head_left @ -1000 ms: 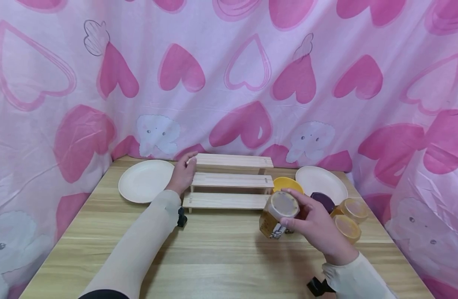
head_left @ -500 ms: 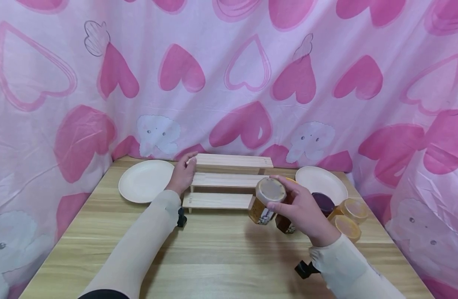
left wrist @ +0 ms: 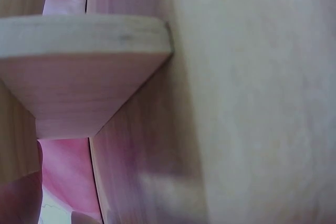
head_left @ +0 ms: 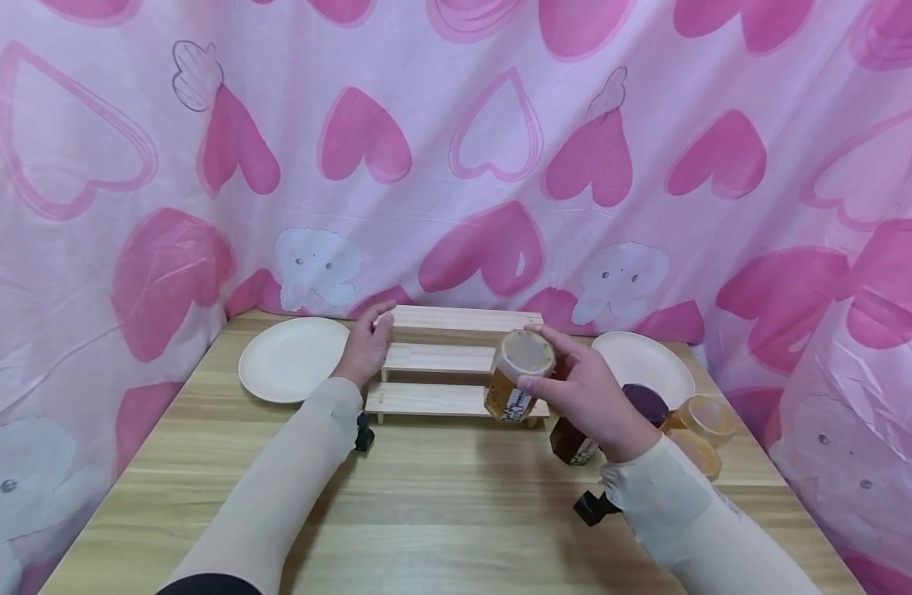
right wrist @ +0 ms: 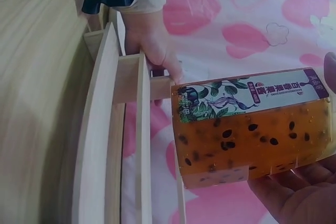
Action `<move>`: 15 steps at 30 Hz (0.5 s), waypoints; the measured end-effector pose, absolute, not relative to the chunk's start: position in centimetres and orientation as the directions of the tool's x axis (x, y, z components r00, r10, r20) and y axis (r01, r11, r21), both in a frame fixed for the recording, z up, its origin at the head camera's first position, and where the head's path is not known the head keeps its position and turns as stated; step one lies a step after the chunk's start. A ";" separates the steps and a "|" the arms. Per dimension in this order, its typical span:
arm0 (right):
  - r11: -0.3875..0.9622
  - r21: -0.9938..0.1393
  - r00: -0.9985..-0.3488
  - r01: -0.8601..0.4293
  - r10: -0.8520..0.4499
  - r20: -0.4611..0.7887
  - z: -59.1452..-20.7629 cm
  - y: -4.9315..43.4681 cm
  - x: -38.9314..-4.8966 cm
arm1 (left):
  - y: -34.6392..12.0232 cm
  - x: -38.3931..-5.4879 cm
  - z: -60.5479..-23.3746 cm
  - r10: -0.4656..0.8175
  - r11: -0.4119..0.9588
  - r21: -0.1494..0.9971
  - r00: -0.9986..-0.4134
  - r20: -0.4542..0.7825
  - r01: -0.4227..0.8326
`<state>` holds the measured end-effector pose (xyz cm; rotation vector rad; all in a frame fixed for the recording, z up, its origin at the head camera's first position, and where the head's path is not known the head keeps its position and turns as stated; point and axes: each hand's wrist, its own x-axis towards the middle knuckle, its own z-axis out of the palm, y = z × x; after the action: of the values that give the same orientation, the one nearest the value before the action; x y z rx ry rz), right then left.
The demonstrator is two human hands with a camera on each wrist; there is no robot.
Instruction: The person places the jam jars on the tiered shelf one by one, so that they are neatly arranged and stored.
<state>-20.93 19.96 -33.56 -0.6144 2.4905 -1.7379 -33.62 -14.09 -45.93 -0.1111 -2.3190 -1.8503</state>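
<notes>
My right hand (head_left: 596, 398) holds a jar of orange passion fruit syrup (head_left: 511, 398) with dark seeds, thumb on one side and fingers on the other. The jar tilts slightly in front of the right part of a three-step wooden rack (head_left: 434, 398). In the right wrist view, the jar's purple-and-white label (right wrist: 231, 97) faces the camera. At the rack's left end, my left hand (head_left: 363, 347) grips the edge by the top step. Mostly wood fills the left wrist view, with a bit of finger (left wrist: 21, 200) at the lower left.
White plates stand at the left (head_left: 292, 359) and right (head_left: 642, 364). Near my right forearm are a dark jar (head_left: 571, 442), a purple-lidded jar (head_left: 645, 403) and yellow-lidded jars (head_left: 707, 419). A pink heart-print curtain (head_left: 471, 165) hangs behind the table.
My right hand has carried the jar leftward and away from me, up to the rack's lower steps. The dark jar behind it has come into view. My left hand stays on the rack.
</notes>
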 end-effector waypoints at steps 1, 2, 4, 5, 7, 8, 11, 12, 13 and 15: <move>0.291 -0.911 -0.921 -0.291 -0.341 0.185 -33.4 19.7 -21.1 | -14.1 -33.7 -46.0 -0.049 0.227 0.959 -0.982 0.184 0.168; 0.292 -0.911 -0.922 -0.290 -0.342 0.184 -33.3 19.5 -21.2 | -14.1 -33.7 -46.0 -0.050 0.230 0.958 -0.981 0.185 0.169; 0.279 -0.915 -0.917 -0.292 -0.353 0.185 -33.1 19.1 -21.5 | -14.2 -33.7 -46.1 -0.055 0.228 0.959 -0.981 0.186 0.169; 0.267 -0.918 -0.914 -0.293 -0.361 0.187 -33.0 18.9 -21.7 | -14.2 -33.7 -46.1 -0.061 0.231 0.958 -0.981 0.186 0.168; 0.243 -0.925 -0.908 -0.293 -0.372 0.190 -32.8 18.5 -22.0 | -14.2 -33.7 -46.1 -0.064 0.233 0.958 -0.980 0.189 0.170; 0.233 -0.929 -0.908 -0.289 -0.375 0.188 -32.7 18.4 -22.1 | -14.2 -33.7 -46.1 -0.063 0.235 0.957 -0.980 0.189 0.169; 0.207 -0.942 -0.912 -0.264 -0.372 0.174 -32.4 18.0 -22.5 | -14.1 -33.8 -46.1 -0.054 0.241 0.956 -0.981 0.184 0.166; 0.203 -0.945 -0.914 -0.256 -0.369 0.168 -32.3 17.9 -22.6 | -14.1 -33.8 -46.1 -0.051 0.241 0.956 -0.982 0.182 0.164; 0.202 -0.947 -0.916 -0.249 -0.366 0.163 -32.3 17.8 -22.8 | -14.1 -33.8 -46.1 -0.051 0.240 0.957 -0.983 0.177 0.160; 0.199 -0.951 -0.920 -0.236 -0.361 0.153 -32.1 17.5 -23.1 | -14.1 -33.8 -46.1 -0.052 0.246 0.957 -0.984 0.171 0.154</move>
<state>-23.12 17.53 -32.12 -0.5879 2.3499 -1.8335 -33.77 -14.10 -46.05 -0.0962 -2.3423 -1.8291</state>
